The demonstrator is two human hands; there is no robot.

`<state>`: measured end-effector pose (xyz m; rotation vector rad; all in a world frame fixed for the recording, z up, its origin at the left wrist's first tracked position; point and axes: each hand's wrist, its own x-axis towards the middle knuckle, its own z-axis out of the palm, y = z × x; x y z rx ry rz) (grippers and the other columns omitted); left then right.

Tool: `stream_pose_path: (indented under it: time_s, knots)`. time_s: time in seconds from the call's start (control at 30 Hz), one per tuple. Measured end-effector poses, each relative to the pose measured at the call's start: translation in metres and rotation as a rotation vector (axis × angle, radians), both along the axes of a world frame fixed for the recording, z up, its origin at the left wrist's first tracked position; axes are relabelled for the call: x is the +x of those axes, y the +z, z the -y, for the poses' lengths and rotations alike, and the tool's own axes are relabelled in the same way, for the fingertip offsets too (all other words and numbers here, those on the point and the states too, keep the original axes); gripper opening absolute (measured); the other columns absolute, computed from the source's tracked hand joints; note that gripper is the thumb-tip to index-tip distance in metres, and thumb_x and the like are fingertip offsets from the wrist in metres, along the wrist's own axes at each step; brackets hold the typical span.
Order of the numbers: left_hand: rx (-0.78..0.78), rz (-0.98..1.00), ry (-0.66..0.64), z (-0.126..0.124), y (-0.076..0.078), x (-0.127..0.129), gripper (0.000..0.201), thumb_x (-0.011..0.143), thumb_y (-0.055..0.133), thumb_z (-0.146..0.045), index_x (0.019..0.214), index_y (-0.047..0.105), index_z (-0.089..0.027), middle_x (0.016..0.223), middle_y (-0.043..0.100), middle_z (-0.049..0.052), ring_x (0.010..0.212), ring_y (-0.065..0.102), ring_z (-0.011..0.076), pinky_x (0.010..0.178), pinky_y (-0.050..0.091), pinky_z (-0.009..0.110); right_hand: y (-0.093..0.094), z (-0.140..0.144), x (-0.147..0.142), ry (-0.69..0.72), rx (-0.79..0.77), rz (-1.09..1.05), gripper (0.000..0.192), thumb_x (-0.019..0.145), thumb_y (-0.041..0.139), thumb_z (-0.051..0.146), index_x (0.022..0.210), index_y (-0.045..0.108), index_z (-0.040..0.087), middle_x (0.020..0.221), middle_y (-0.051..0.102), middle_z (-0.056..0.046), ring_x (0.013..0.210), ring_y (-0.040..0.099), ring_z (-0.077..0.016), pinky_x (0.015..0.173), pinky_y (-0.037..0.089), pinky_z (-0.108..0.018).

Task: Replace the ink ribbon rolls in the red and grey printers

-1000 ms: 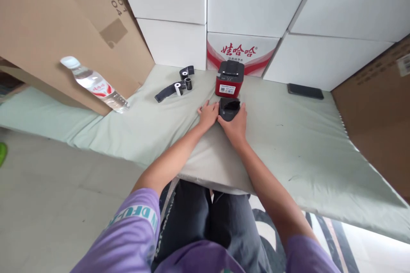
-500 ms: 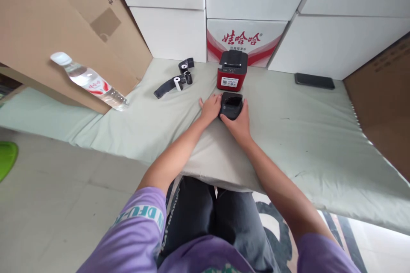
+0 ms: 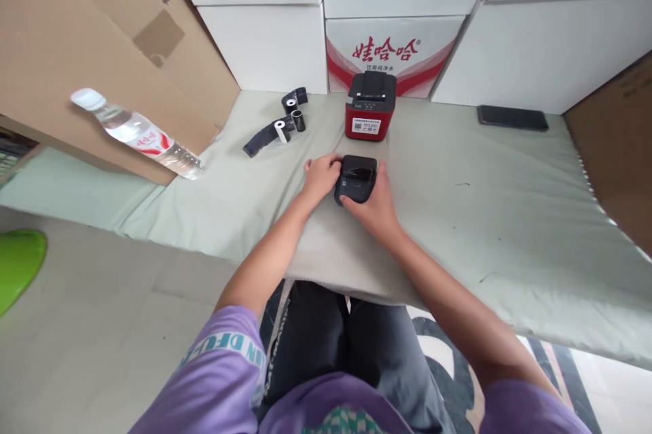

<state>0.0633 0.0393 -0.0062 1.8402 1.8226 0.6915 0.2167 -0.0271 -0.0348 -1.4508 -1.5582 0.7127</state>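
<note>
Both our hands clasp the small black printer (image 3: pixel 356 178) on the green mat (image 3: pixel 483 203): left hand (image 3: pixel 320 176) at nine o'clock, right hand (image 3: pixel 375 202) at five, fingers curled round it. At twelve o'clock stands the red printer (image 3: pixel 371 106); pushing forward could knock it.

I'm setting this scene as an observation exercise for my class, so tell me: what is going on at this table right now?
A seated person in a purple shirt grips a small black box-shaped device with both hands on a pale green padded table cover: the left hand at its left side, the right hand around its right and near edge. Just behind stands a red and black desktop printer. Black ribbon rolls lie to the left, a clear plastic water bottle farther left, and a dark flat phone to the right.
</note>
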Motion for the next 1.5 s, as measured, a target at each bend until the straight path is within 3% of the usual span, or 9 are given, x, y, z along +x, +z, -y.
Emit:
stream_pose_path:
  time_s: [0.1, 0.27, 0.4, 0.5, 0.63, 0.8, 1.07, 1.3, 1.5]
  knots:
    - [-0.038, -0.048, -0.066, -0.004, 0.003, -0.007, 0.044, 0.098, 0.040, -0.019, 0.119, 0.077, -0.027, 0.137, 0.078, 0.006, 0.139, 0.064, 0.0266, 0.133, 0.024, 0.058, 0.003, -0.004, 0.002, 0.052, -0.018, -0.001, 0.126, 0.068, 0.085, 0.045, 0.170, 0.018, 0.010, 0.169, 0.041, -0.027, 0.160, 0.039, -0.0431, 0.133, 0.030, -0.066]
    - [-0.108, -0.063, -0.153, -0.010, -0.006, -0.010, 0.054, 0.106, 0.026, -0.025, 0.147, 0.061, -0.030, 0.167, 0.054, -0.002, 0.167, 0.030, 0.0181, 0.139, 0.009, 0.056, -0.001, -0.019, 0.014, 0.138, 0.021, -0.015, 0.135, 0.066, 0.087, 0.051, 0.171, 0.014, 0.009, 0.174, 0.030, -0.027, 0.164, 0.033, -0.0408, 0.136, 0.026, -0.062]
    - [-0.144, -0.108, -0.188, -0.009, -0.012, -0.012, 0.058, 0.108, 0.021, -0.030, 0.153, 0.056, -0.028, 0.175, 0.041, -0.002, 0.171, 0.020, 0.0192, 0.140, 0.004, 0.055, -0.001, -0.041, 0.040, 0.395, 0.018, 0.020, 0.155, 0.055, 0.094, 0.064, 0.172, 0.010, 0.006, 0.176, 0.022, -0.030, 0.167, 0.025, -0.0423, 0.138, 0.018, -0.060]
    - [-0.168, -0.139, -0.228, -0.008, -0.011, -0.017, 0.060, 0.109, 0.019, -0.037, 0.159, 0.051, -0.025, 0.180, 0.032, -0.001, 0.172, 0.011, 0.0216, 0.140, 0.002, 0.055, 0.002, -0.052, 0.057, 0.514, -0.018, 0.015, 0.167, 0.041, 0.100, 0.068, 0.172, 0.016, 0.010, 0.176, 0.024, -0.028, 0.168, 0.020, -0.0451, 0.137, 0.015, -0.064]
    - [-0.245, -0.190, -0.380, -0.012, -0.007, -0.032, 0.065, 0.108, 0.018, -0.043, 0.168, 0.038, -0.026, 0.184, 0.017, -0.003, 0.173, -0.002, 0.0206, 0.139, -0.005, 0.053, 0.003, -0.054, 0.062, 0.507, -0.024, -0.073, 0.170, 0.031, 0.102, 0.069, 0.172, 0.022, 0.018, 0.178, 0.024, -0.022, 0.167, 0.024, -0.0457, 0.136, 0.018, -0.066]
    - [-0.289, -0.223, -0.479, -0.019, -0.008, -0.043, 0.070, 0.108, 0.019, -0.048, 0.175, 0.018, -0.030, 0.184, 0.010, -0.005, 0.171, -0.010, 0.0180, 0.139, -0.008, 0.050, 0.000, -0.053, 0.059, 0.505, -0.006, -0.031, 0.168, 0.037, 0.102, 0.068, 0.174, 0.018, 0.018, 0.173, 0.033, -0.023, 0.165, 0.030, -0.0454, 0.134, 0.022, -0.066]
    - [-0.276, -0.296, -0.419, -0.011, -0.007, -0.030, 0.069, 0.109, 0.010, -0.044, 0.175, 0.017, -0.026, 0.185, 0.003, -0.004, 0.171, -0.012, 0.0213, 0.139, -0.009, 0.054, 0.007, -0.053, 0.063, 0.438, -0.030, -0.095, 0.161, 0.033, 0.105, 0.057, 0.171, 0.030, 0.021, 0.168, 0.045, -0.019, 0.160, 0.039, -0.0428, 0.132, 0.029, -0.064]
    - [-0.246, -0.338, -0.333, 0.000, -0.004, -0.016, 0.069, 0.109, 0.005, -0.038, 0.175, 0.023, -0.024, 0.185, 0.003, -0.001, 0.172, -0.011, 0.0266, 0.138, -0.006, 0.063, 0.011, -0.052, 0.061, 0.419, -0.038, -0.143, 0.163, 0.026, 0.106, 0.048, 0.169, 0.032, 0.022, 0.173, 0.041, -0.016, 0.160, 0.041, -0.0384, 0.132, 0.031, -0.063]
    - [-0.261, -0.374, -0.297, 0.002, -0.002, -0.012, 0.068, 0.109, 0.008, -0.037, 0.175, 0.022, -0.029, 0.185, 0.001, -0.002, 0.172, -0.010, 0.0263, 0.138, -0.005, 0.063, 0.022, -0.046, 0.058, 0.369, -0.064, -0.167, 0.141, 0.046, 0.104, 0.047, 0.166, 0.038, 0.014, 0.161, 0.056, -0.020, 0.155, 0.048, -0.0339, 0.131, 0.036, -0.055]
